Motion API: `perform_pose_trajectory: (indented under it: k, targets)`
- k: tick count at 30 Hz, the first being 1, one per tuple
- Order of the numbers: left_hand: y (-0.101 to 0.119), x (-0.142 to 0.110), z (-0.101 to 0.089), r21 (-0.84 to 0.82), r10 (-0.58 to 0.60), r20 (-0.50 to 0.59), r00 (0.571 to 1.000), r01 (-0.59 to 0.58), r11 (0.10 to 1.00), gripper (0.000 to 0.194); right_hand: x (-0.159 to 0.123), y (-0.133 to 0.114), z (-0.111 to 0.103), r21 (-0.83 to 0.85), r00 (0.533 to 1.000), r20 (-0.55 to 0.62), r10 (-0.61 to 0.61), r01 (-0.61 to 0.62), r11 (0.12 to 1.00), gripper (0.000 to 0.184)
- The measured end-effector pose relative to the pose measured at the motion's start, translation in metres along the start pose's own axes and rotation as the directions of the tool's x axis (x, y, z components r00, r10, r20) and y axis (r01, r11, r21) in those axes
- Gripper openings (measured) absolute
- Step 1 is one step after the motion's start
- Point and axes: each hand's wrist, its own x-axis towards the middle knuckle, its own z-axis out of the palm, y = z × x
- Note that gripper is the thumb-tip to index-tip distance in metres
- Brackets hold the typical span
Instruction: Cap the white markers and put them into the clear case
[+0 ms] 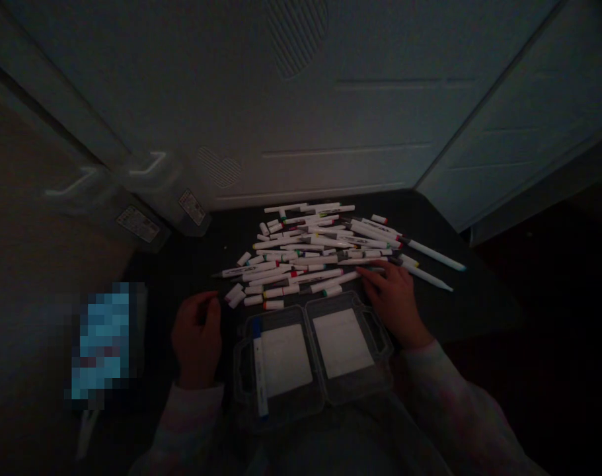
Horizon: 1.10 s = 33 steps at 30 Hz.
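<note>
Many white markers (pixel 325 241) and loose caps with coloured ends lie in a heap on a dark tabletop. My right hand (pixel 394 301) is at the heap's near right edge, its fingers closed on a white marker (pixel 343 280) there. My left hand (pixel 197 340) rests left of the heap, fingers curled with the tips close together, near some loose caps (pixel 234 293); nothing shows in it. Between my hands a clear plastic case (pixel 319 354) lies open, with a white sheet in each half. One blue-capped marker (pixel 260 370) lies along its left side.
A pale panel (pixel 330 119) with ridged heart shapes stands behind the tabletop. Clear plastic boxes (pixel 166 188) with labels stand at the back left. A bright, blurred-out screen-like object (pixel 102 344) is at the left, with a white cable below it. The light is dim.
</note>
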Motion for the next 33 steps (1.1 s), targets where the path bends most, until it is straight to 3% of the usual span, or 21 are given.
perform_pose_trajectory:
  k: [16, 33]
  targets:
    - [0.0013, -0.0009, -0.0005, 0.015, 0.004, 0.007, 1.000, -0.004, 1.000, 0.022, -0.0014, -0.0006, -0.0001, -0.022, 0.999, 0.024, -0.049, 0.050, 0.999, 0.027]
    - [0.0054, -0.0009, -0.0012, 0.004, -0.029, 0.022, 0.999, 0.029, 1.000, 0.024, -0.0026, 0.0017, 0.0038, 0.012, 1.000, 0.016, -0.006, 0.006, 1.000, 0.023]
